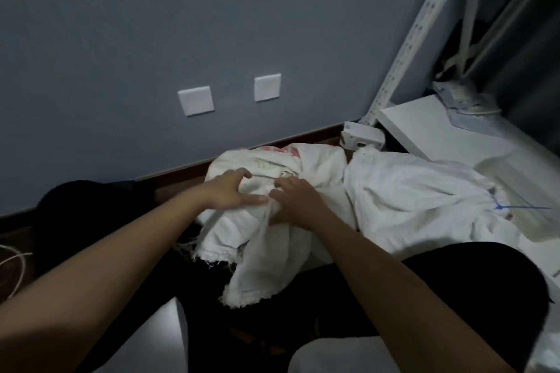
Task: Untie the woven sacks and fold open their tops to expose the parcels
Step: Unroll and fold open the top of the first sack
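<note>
A white woven sack [266, 239] lies on the floor by the wall, its frayed loose top hanging toward me. My left hand [233, 189] lies on the bunched neck with curved fingers and the thumb stretched along the fabric. My right hand [295, 200] grips the gathered cloth at the same spot, fingers curled into it. A second white sack [418, 191] lies to the right, its neck tied with a blue cord [512, 207]. No parcels show; faint red and green print shows at the first sack's far end.
A grey wall with two white plates [196, 100] rises behind. A white metal shelf upright [409, 48] and a white board [430, 130] stand at right, a small white box [362, 136] at their foot. My dark-trousered knees flank the sack. White cord [18, 263] lies left.
</note>
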Demonstrator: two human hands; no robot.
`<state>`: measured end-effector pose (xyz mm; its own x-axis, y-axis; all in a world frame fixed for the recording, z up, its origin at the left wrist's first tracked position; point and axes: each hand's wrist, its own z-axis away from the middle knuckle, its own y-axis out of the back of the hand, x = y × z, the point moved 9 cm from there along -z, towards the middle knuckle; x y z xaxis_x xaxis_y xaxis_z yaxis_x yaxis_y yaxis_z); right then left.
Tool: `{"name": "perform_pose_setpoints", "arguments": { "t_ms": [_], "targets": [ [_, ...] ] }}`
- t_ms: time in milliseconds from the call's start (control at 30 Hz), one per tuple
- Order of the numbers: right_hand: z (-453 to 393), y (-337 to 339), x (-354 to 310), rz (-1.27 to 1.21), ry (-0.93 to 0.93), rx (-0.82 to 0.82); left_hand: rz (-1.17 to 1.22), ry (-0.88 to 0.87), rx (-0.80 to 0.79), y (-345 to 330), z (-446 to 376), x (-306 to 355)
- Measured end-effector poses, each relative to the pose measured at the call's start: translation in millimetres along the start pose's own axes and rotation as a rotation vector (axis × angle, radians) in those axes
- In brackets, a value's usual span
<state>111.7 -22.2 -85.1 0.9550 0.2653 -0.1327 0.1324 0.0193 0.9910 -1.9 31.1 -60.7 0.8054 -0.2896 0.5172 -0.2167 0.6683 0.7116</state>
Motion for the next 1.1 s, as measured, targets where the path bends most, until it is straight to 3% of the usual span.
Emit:
{"name": "perform_pose_setpoints", "arguments": {
  "t_ms": [100, 167, 267, 333, 400, 500, 600, 667, 733, 800, 867, 967, 1033, 1100],
  "targets": [
    [-24, 15, 13, -0.152, -0.192, 0.036, -0.097, 0.107, -0.097, -21, 11, -15],
    [-36, 36, 34, -0.338, -0.367, 0.146, -0.134, 0.15, -0.078, -20, 10, -16],
    [-42, 70, 67, -0.715, -0.547, 0.365, -0.207, 0.097, 0.21, 27, -10, -10],
    [-40, 76, 77, -1.013, -0.556, 0.363, -0.259, -0.007, 0.405, 71, -21, 2],
    [-37, 92, 71, -0.871, -0.399, 0.358, -0.267, -0.094, 0.474, 105, -28, 15],
    [-34, 86, 30, -0.319, -0.165, 0.291, -0.287, -0.258, 0.498, 137, -40, 45],
    [-45, 80, 21, 0.019, -0.193, 0.42, -0.331, -0.391, 0.486, 150, -45, 75],
    [-54, 95, 37, -0.067, -0.254, 0.556, -0.391, -0.428, 0.583, 158, -39, 83],
    [-57, 117, 64, -0.305, -0.374, 0.634, -0.366, -0.427, 0.807, 169, -22, 81],
    [-50, 131, 104, -0.613, -0.599, 0.706, -0.088, -0.342, 0.94, 177, -2, 67],
    [-29, 130, 147, -0.901, -0.915, 0.783, 0.218, -0.232, 0.808, 162, -7, 52],
    [3, 101, 182, -1.291, -1.231, 0.774, 0.292, -0.196, 0.479, 115, -36, 59],
    [13, 92, 185, -1.436, -1.206, 0.741, 0.39, -0.274, 0.281, 84, -57, 78],
    [22, 103, 176, -1.466, -1.067, 0.785, 0.458, -0.426, 0.213, 68, -70, 106]
  ]
}}
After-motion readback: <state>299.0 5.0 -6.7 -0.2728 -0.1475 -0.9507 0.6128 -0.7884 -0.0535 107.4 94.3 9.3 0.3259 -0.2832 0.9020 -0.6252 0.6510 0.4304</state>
